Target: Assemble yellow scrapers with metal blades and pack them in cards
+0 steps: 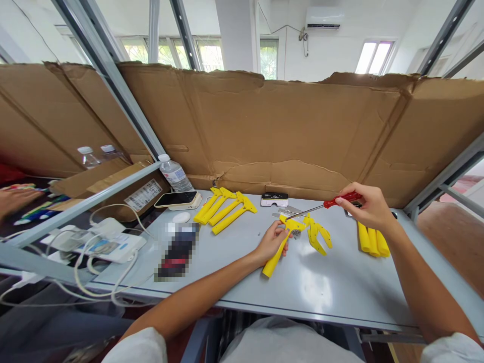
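Note:
My left hand [273, 240] is closed round a yellow T-shaped scraper [277, 257], its handle slanting down toward me. Gripped in my right hand [366, 204] is a screwdriver with a red handle [342, 198]. Its shaft slants down to the left, and the tip is at the scraper's head; whether it sits in a screw is too small to tell. Just right of the scraper lie loose yellow head pieces [316, 236] and a small pile of screws [297, 234], partly hidden by the scraper. Thin metal strips [289, 209] lie behind my left hand.
Several yellow scrapers [227, 207] lie at the back left, and yellow handle tubes [372, 241] at the right. A small black-and-white box [274, 199] stands by the cardboard wall [272, 121]. Leftward are a phone [177, 199], a bottle [176, 174], a power strip [113, 246] and another person's hand [18, 197].

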`<action>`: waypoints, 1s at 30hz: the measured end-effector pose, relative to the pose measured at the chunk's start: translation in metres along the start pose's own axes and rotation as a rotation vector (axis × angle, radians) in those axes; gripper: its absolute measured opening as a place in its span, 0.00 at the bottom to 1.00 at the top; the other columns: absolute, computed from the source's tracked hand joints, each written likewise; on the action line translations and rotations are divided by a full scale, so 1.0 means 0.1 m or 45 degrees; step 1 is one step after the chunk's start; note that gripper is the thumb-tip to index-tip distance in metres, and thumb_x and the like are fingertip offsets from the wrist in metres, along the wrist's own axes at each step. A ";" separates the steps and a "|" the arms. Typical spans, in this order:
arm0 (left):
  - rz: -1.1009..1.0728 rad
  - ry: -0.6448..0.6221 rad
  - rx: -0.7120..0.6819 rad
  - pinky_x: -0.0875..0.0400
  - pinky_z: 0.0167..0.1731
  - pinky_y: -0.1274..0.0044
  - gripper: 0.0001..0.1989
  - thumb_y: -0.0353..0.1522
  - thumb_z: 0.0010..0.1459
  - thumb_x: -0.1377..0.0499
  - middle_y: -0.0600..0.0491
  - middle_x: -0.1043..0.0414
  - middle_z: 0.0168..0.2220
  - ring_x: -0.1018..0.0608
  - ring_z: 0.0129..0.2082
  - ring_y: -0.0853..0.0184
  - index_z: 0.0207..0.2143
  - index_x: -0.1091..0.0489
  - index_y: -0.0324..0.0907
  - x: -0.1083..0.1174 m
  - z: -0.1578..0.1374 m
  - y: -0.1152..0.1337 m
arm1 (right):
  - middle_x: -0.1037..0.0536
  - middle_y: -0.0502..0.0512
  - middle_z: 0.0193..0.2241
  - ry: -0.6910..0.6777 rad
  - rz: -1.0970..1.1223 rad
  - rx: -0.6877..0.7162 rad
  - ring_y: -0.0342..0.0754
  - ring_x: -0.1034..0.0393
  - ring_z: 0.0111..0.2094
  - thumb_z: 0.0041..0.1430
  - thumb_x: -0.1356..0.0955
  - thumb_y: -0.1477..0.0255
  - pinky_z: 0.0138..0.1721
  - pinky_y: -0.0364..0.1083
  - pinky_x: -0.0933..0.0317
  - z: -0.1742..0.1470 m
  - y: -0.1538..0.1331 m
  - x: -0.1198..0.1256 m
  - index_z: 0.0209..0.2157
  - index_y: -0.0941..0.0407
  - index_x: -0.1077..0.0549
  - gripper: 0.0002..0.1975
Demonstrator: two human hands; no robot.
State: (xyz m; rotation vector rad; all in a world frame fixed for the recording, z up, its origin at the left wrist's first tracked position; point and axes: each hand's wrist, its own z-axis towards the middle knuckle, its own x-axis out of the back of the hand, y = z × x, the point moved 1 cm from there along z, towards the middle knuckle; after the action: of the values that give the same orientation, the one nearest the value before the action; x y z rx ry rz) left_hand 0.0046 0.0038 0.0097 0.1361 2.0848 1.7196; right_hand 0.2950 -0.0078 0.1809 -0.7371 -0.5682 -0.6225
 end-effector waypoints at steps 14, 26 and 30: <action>-0.063 0.013 0.081 0.33 0.18 0.79 0.31 0.48 0.54 0.27 0.51 0.21 0.39 0.25 0.21 0.72 0.51 0.36 0.44 0.07 0.09 0.05 | 0.18 0.51 0.33 -0.019 0.024 -0.021 0.38 0.25 0.27 0.67 0.26 0.59 0.26 0.40 0.35 0.00 0.01 -0.04 0.36 0.56 0.23 0.14; -0.052 -0.009 0.064 0.31 0.18 0.78 0.33 0.49 0.54 0.27 0.52 0.21 0.39 0.26 0.21 0.72 0.52 0.37 0.43 0.04 0.04 0.07 | 0.19 0.50 0.31 0.013 0.004 0.032 0.38 0.25 0.26 0.66 0.26 0.61 0.25 0.38 0.36 0.01 0.03 -0.02 0.36 0.56 0.22 0.12; -0.046 -0.009 0.068 0.30 0.18 0.78 0.32 0.48 0.55 0.27 0.53 0.22 0.38 0.25 0.22 0.72 0.52 0.36 0.44 0.04 0.03 0.08 | 0.19 0.49 0.31 0.005 -0.002 0.031 0.37 0.26 0.26 0.66 0.26 0.62 0.25 0.37 0.37 0.00 0.03 -0.02 0.36 0.56 0.22 0.11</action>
State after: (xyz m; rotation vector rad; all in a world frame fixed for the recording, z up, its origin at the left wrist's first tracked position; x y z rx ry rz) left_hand 0.0005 0.0098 0.0156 0.1202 2.1159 1.6409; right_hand 0.2952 -0.0053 0.1786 -0.7121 -0.5717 -0.6176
